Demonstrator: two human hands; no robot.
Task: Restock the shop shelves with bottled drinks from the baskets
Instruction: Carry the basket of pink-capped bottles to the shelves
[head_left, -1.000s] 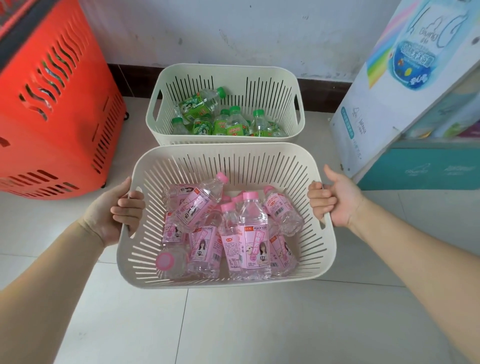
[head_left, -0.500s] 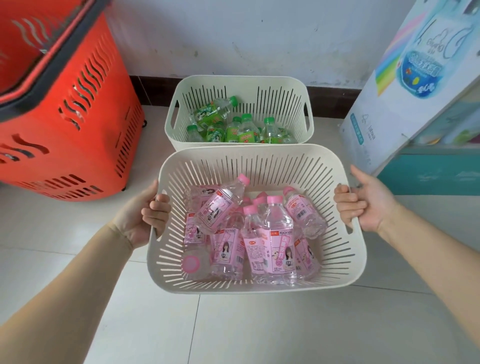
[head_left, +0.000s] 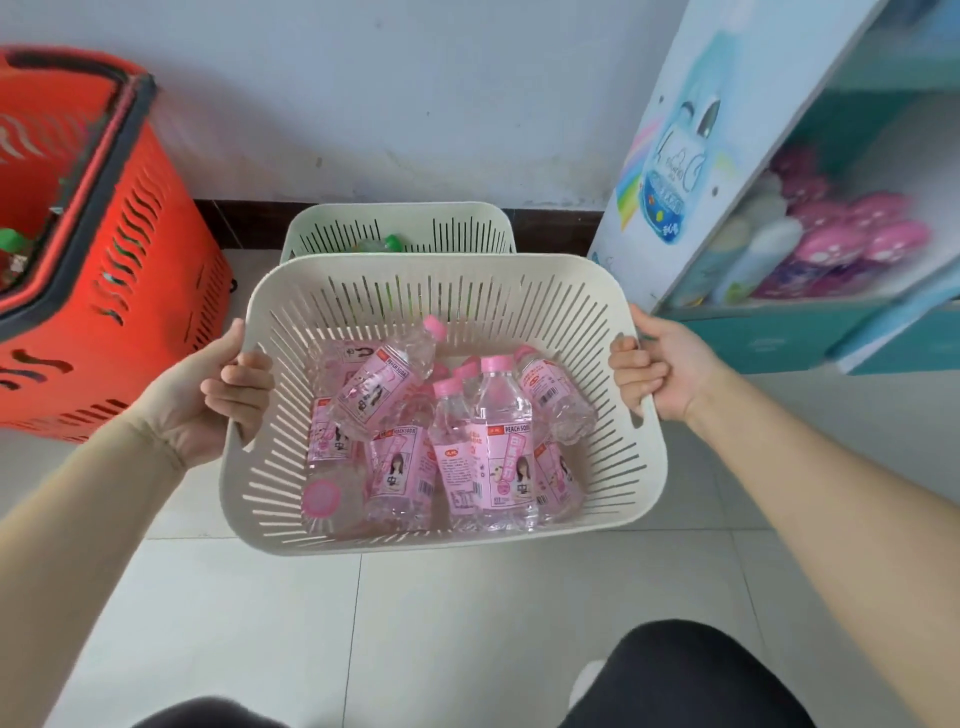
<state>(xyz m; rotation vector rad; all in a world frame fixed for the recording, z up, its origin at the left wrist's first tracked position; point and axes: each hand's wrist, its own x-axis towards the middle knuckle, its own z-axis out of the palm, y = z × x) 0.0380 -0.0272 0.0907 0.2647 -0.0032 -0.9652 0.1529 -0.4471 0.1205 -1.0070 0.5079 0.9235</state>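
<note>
I carry the basket (head_left: 436, 265) clear of the floor, its long axis running left to right between my hands. My left hand (head_left: 208, 400) curls through the left handle slot and my right hand (head_left: 660, 374) through the right one. The pink bottles (head_left: 498, 415) lie jumbled inside. The shelf (head_left: 753, 338) stands ahead and to the right, nearer my right hand. It is blurred, and seems to hold pink stock.

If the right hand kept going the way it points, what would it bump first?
The right hand grips the handle of the cream basket, so it meets that wall at once. Beyond it, probably the pink-capped bottle lying nearest that side, though depth is unclear.
</note>
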